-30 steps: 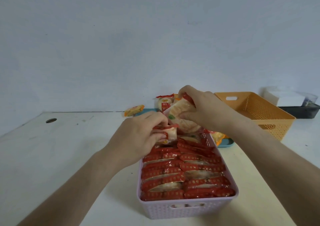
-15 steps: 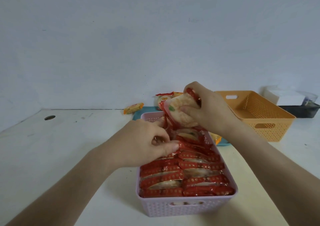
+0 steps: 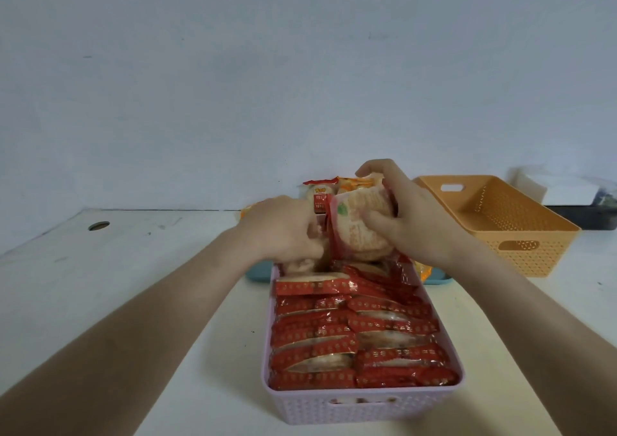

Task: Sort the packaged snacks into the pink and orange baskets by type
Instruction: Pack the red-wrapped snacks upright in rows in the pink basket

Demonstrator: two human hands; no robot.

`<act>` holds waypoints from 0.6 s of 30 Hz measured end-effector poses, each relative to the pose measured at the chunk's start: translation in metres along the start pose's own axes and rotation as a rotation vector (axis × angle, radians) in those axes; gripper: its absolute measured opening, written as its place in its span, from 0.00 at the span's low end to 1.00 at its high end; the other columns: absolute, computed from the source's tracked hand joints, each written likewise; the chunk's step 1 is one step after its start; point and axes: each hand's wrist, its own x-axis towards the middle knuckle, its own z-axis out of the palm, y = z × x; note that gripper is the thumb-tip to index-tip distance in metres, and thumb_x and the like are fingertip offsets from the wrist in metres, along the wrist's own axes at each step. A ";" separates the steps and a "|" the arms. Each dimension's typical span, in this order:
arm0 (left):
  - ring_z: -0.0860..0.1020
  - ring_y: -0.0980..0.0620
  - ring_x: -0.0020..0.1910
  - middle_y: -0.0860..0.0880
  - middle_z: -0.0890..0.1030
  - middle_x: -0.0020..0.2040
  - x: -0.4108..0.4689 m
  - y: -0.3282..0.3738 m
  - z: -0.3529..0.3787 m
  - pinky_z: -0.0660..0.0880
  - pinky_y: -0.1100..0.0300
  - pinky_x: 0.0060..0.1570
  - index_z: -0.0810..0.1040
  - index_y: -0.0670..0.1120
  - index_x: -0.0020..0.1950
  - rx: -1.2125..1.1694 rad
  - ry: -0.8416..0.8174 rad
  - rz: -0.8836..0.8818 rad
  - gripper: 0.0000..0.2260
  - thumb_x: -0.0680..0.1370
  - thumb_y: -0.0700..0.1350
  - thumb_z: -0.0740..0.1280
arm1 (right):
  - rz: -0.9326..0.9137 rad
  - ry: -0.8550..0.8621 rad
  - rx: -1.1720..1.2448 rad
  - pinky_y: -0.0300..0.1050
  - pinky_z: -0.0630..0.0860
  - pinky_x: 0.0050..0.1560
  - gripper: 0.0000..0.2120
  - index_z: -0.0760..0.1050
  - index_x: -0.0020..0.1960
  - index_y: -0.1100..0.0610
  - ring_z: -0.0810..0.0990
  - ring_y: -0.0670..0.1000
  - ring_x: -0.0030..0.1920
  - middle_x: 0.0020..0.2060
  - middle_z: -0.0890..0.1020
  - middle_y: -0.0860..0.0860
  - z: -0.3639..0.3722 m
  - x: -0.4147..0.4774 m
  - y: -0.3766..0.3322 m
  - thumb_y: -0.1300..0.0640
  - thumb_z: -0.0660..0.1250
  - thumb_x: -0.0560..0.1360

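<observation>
Broadly, across whole lower view: white table (image 3: 133,268). Centred near front edge: pink basket (image 3: 360,405), long axis running away from camera, packed with red-wrapped snack packets (image 3: 350,345) standing on edge in two side-by-side rows (pale round cakes visible through clear windows). Well to right and further back: orange basket (image 3: 521,255), perforated walls and floor in plain sight, slot handle in each visible end.

Just behind pink basket (contact not discernible): teal tray (image 3: 258,273), carrying further packets (image 3: 320,195) in red and orange wrappers, largely hidden by both hands. At far right, behind orange basket: dark tray (image 3: 584,216), with white box (image 3: 561,188) above its rim.

Next, right hand (image 3: 417,218): closed round a single held packet (image 3: 357,231), thumb pressed on near clear face, fingers curled over top and far side. Packet upright, broad face toward camera, raised at far end of pink basket, lower edge at or touching packets below (gap not discernible).

Then left hand (image 3: 283,231): at far-left corner of pink basket, knuckles up, fingers curled downward among packets there and just beside left edge of held packet. Fingertips hidden; impossible to tell whether pinching or merely pressing.

Smallest: round hole (image 3: 99,225) near far-left table edge.
</observation>
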 end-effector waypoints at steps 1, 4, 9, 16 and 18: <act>0.79 0.51 0.40 0.52 0.82 0.38 -0.002 -0.004 -0.002 0.78 0.55 0.43 0.82 0.49 0.41 -0.059 0.058 -0.035 0.10 0.70 0.55 0.67 | -0.031 -0.014 -0.048 0.40 0.64 0.26 0.18 0.66 0.60 0.49 0.67 0.49 0.25 0.28 0.71 0.60 -0.001 -0.001 0.001 0.63 0.65 0.75; 0.79 0.52 0.43 0.53 0.82 0.43 -0.015 -0.020 -0.009 0.76 0.56 0.46 0.80 0.50 0.47 -0.333 0.278 -0.133 0.07 0.73 0.51 0.68 | -0.043 -0.045 -0.119 0.42 0.60 0.25 0.15 0.66 0.58 0.48 0.63 0.48 0.23 0.25 0.68 0.57 -0.001 -0.001 0.005 0.61 0.65 0.76; 0.82 0.50 0.37 0.49 0.79 0.48 -0.046 -0.026 -0.006 0.81 0.52 0.37 0.75 0.54 0.51 -0.989 0.377 -0.069 0.16 0.72 0.34 0.69 | -0.050 -0.050 -0.191 0.42 0.62 0.25 0.09 0.69 0.52 0.46 0.64 0.47 0.22 0.20 0.67 0.47 -0.003 0.008 0.007 0.60 0.64 0.77; 0.82 0.54 0.50 0.58 0.80 0.49 -0.057 -0.027 0.024 0.78 0.59 0.43 0.71 0.55 0.42 -0.757 0.186 0.086 0.12 0.74 0.38 0.68 | -0.029 -0.218 -0.137 0.30 0.66 0.35 0.06 0.77 0.47 0.52 0.74 0.36 0.33 0.29 0.77 0.35 -0.003 0.010 -0.013 0.50 0.65 0.78; 0.80 0.56 0.50 0.56 0.80 0.47 -0.060 -0.029 0.024 0.79 0.55 0.48 0.71 0.56 0.44 -0.753 0.119 0.105 0.08 0.75 0.43 0.66 | -0.018 -0.349 -0.159 0.36 0.71 0.45 0.15 0.78 0.52 0.49 0.75 0.39 0.44 0.40 0.80 0.41 -0.002 0.010 -0.021 0.40 0.67 0.73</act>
